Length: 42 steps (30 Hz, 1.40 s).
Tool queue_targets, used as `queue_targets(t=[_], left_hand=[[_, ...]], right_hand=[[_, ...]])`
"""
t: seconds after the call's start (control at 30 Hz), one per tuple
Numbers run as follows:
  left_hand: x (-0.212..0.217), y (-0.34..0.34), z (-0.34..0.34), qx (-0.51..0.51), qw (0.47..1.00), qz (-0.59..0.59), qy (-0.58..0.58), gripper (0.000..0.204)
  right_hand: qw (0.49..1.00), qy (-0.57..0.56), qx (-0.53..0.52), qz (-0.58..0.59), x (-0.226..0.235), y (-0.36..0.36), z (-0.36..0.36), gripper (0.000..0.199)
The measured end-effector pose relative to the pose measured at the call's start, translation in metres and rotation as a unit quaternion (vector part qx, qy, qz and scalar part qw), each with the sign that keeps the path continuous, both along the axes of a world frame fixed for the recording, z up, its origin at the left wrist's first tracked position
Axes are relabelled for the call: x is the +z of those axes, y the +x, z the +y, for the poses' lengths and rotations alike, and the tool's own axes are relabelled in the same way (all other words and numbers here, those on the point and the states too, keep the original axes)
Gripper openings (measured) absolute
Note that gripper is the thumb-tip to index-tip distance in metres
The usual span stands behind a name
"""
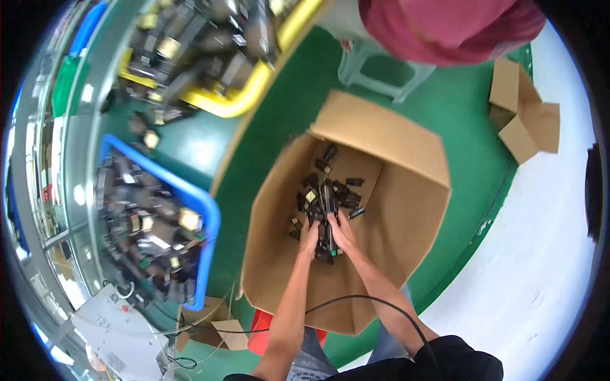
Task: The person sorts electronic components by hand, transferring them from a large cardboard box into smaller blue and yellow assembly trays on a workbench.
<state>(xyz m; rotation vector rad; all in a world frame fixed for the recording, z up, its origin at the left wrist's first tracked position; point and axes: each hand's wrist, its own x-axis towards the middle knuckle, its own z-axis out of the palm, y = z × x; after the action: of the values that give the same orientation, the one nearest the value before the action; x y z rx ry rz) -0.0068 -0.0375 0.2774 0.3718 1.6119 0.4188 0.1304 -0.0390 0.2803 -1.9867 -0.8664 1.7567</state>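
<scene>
Both my arms reach down into a large open cardboard box (406,222). Inside it, my left hand (309,239) and my right hand (344,233) press from either side on a bunch of long black blocky parts (327,198). The fingers are partly hidden behind the bunch, but both hands look closed on it. Around and beneath them, several loose black parts (350,195) are scattered on the box bottom, some with pale labels. Their exact kind is too small to make out.
A blue bin (213,232) and a yellow bin (251,95), both heaped with black parts, stand on the table at left. A black cable (362,296) crosses my forearms. Beyond the box are a person in a maroon top (445,32), a pale stool (375,79) and a smaller carton (518,108).
</scene>
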Motion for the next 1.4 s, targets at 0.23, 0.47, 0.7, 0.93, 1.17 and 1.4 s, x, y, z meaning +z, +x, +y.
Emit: queue_targets(t=[0.23, 0.47, 0.7, 0.93, 1.17, 1.4], left_hand=[[0.199, 0.028, 0.031, 0.181, 0.978, -0.097, 0.044, 0.045], [0.362, 0.049, 0.115, 0.21, 0.954, -0.132, 0.172, 0.043], [0.466, 0.029, 0.258, 0.219, 0.907, -0.168, 0.318, 0.038], [0.452, -0.052, 0.41, 0.171, 0.915, -0.165, 0.326, 0.043], [0.432, -0.096, 0.458, 0.119, 0.97, 0.044, 0.21, 0.049], [0.461, -0.115, 0.481, -0.125, 0.944, 0.21, 0.22, 0.098]], right_hand=[[0.98, 0.087, 0.126, -0.127, 0.224, 0.02, 0.062, 0.066], [0.945, 0.254, 0.109, -0.176, 0.4, 0.029, 0.143, 0.057], [0.904, 0.382, 0.091, -0.172, 0.503, 0.009, 0.274, 0.061], [0.898, 0.387, 0.135, -0.16, 0.489, -0.058, 0.424, 0.07], [0.888, 0.359, 0.193, -0.215, 0.44, -0.077, 0.456, 0.062], [0.856, 0.432, 0.213, -0.189, 0.421, -0.044, 0.481, 0.056]])
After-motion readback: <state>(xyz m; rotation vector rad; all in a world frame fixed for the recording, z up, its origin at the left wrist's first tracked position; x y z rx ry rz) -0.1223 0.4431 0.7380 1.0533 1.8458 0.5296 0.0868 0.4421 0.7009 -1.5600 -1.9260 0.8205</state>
